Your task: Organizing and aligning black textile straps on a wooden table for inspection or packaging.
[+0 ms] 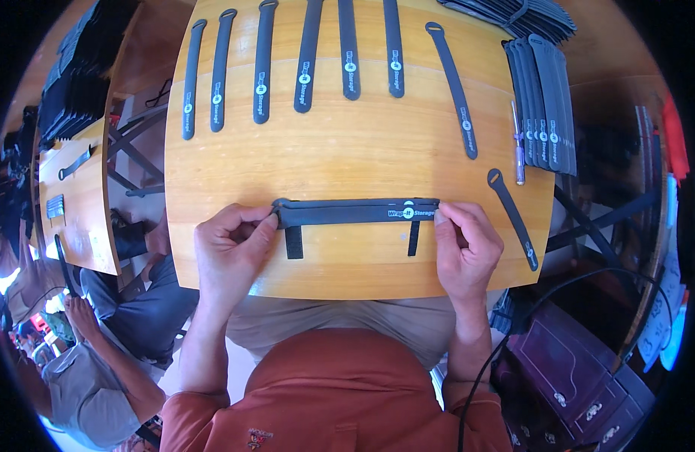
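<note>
At the table's near side, a small stack of dark grey storage straps (pixel 340 212) lies crosswise, with pale printing near its right end. My left hand (pixel 236 245) pinches the slotted left end between thumb and fingers. My right hand (pixel 468 245) pinches the rounded right end the same way. Two short black strips, a left strip (pixel 294 242) and a right strip (pixel 414 238), stick out from under the stack toward me. How many straps are in the stack I cannot tell.
Several single straps (pixel 304 68) lie spread along the wooden table's (pixel 325 143) far side. One more strap (pixel 513 218) lies at right, near a purple-handled screwdriver-like tool (pixel 520 154) and layered straps (pixel 554 105). A co-worker's hand (pixel 80 320) holds a strap beside another table at left.
</note>
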Demonstrator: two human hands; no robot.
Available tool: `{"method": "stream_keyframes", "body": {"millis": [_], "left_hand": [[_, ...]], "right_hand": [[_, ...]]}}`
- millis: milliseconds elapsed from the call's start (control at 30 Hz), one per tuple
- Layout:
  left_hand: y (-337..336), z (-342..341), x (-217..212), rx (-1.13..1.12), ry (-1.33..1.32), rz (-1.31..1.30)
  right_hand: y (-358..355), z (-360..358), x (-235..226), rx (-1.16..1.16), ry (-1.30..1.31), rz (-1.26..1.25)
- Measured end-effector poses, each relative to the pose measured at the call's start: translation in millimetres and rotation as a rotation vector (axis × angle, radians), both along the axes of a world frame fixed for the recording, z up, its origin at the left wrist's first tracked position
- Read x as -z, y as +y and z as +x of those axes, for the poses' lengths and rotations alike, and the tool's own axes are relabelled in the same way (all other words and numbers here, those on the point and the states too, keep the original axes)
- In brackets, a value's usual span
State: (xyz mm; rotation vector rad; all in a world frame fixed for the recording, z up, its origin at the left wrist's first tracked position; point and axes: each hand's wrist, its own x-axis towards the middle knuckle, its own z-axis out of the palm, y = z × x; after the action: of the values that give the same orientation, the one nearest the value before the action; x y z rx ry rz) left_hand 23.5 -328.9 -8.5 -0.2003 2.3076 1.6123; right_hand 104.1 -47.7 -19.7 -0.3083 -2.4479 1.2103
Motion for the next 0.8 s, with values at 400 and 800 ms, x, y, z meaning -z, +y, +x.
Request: {"method": "stream_keyframes", "body": {"millis": [400,800], "left_hand": [[0.6,-1.4,-2.4,0.013,0.009,-0.043],[-0.7,-0.8,0.2,0.037,0.040,-0.029]], "right_hand": [[1.0,-0.2,0.9,-0.005,-0.018,0.037],[0.7,0.3,0.6,-0.001,-0.025,0.036]]}}
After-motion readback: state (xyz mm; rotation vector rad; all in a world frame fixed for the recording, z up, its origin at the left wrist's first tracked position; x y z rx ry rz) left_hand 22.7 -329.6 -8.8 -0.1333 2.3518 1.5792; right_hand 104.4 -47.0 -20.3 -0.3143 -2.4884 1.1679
